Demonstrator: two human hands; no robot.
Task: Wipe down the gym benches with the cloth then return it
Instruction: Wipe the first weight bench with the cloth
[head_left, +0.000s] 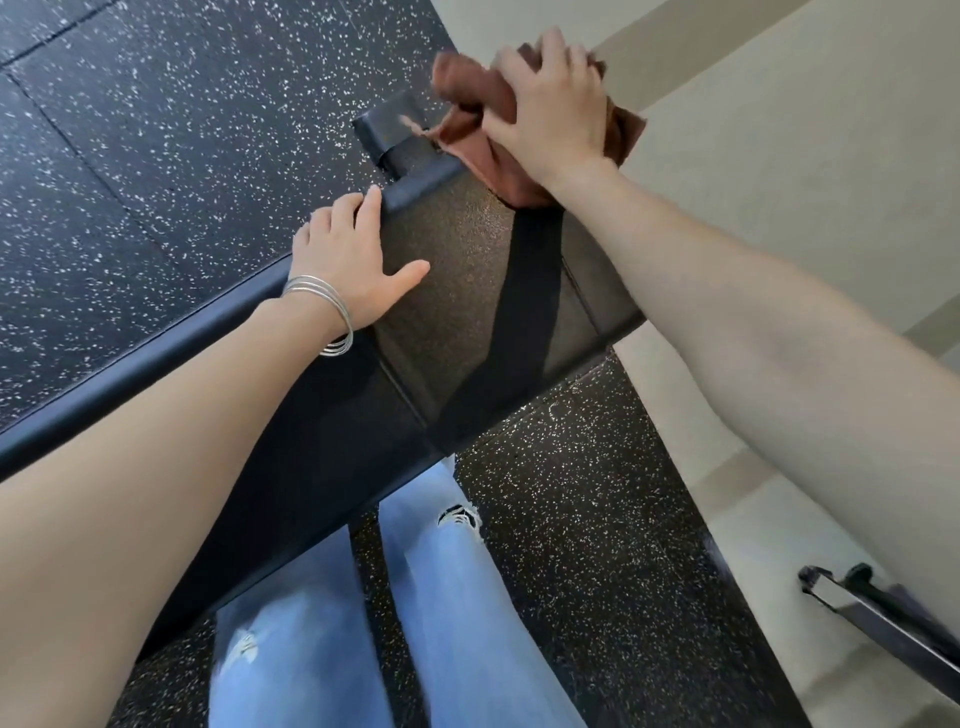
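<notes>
Cloth (470, 85), bunched in the curled fingers of the right hand (556, 114) at the far end of the bench (457, 291), is mid-wipe, with the left hand (353, 262) spread flat on its surface; the next move likely needs a pressed stroke nearward.

The bench (457, 291) top lies open between the left hand (353, 265) and the right hand (556, 104). The wall (779, 130) stands close behind the cloth (467, 140); a metal bar (883, 618) juts out lower right.
</notes>
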